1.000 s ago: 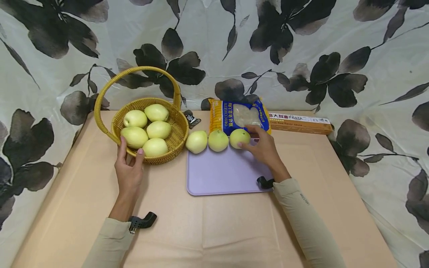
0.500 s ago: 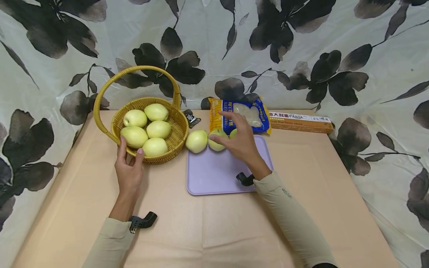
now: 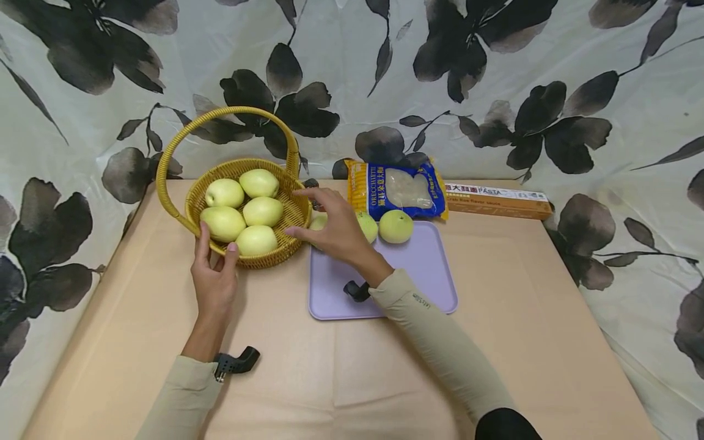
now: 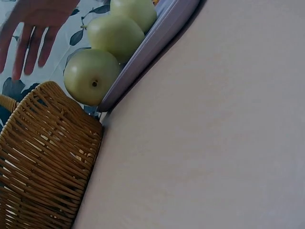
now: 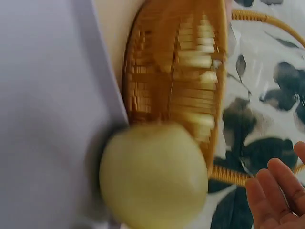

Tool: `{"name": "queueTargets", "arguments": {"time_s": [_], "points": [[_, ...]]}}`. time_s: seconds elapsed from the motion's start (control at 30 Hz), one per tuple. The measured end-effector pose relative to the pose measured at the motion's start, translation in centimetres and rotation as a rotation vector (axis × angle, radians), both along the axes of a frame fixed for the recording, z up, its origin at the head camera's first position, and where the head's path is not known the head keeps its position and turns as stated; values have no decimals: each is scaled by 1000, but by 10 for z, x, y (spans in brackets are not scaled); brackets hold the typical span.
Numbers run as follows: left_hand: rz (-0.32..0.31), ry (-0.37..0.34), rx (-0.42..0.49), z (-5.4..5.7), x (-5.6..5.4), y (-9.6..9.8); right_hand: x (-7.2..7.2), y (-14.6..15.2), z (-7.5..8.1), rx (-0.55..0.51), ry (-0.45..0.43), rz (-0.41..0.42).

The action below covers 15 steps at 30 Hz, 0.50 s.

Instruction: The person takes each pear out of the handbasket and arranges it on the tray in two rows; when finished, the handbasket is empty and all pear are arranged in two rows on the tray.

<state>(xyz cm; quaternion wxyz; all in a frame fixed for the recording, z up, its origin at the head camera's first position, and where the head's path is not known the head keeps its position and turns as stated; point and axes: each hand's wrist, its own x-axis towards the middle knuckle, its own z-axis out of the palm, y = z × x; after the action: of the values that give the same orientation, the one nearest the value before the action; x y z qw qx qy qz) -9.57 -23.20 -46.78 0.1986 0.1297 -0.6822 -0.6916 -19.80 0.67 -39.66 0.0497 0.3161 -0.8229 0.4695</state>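
Showing entire basket handle [image 3: 242,110]: head only.

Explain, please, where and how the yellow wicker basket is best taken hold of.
Probably by the top of its arched handle, coming from above: the arch rises clear over the basket and the pale green fruits in it, looks slim enough to close a grip round, and nothing covers its top.

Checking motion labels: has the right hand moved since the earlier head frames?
Yes. In the head view, the right hand has moved left across the purple tray, toward the basket.
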Motion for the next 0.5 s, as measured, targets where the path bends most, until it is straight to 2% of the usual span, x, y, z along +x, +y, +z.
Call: {"name": "queueTargets", "arguments": {"time_s": [0.23,0.5], "points": [[-5,-14,-13,0,-2,0,2,-36,-7,102,-18,77],[-1,-37,-19,0,-1,1,-5,-64,-17,220,-1,173]]}}
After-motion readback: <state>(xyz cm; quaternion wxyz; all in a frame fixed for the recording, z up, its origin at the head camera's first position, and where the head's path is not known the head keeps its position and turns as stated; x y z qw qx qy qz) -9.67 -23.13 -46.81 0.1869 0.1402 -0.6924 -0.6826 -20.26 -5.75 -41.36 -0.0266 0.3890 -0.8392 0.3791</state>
